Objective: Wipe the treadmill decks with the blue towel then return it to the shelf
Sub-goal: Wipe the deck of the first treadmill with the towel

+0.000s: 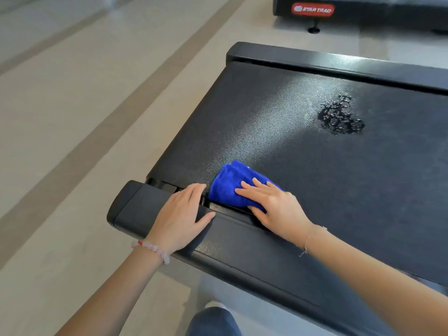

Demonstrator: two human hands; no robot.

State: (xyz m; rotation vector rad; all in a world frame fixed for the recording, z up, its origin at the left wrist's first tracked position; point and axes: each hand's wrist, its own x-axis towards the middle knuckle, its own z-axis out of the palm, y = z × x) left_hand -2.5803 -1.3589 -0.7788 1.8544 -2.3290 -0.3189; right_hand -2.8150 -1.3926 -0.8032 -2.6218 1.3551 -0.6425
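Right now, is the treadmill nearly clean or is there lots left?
Done: only that the towel is out and on the belt. In hand: the right hand presses it flat at the belt's corner; the left hand rests on the side rail. Left: the wet patch farther along, the other treadmill behind, and putting the towel back; no shelf is in view.

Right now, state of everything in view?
blue towel: bunched, lying on the deck's near corner under the right hand.
right hand: fingers straight, pressing the towel.
left hand: flat on the side rail, holding nothing.
treadmill deck: wet patch of droplets at the far side, not yet wiped.
second treadmill: beyond, only partly in view.
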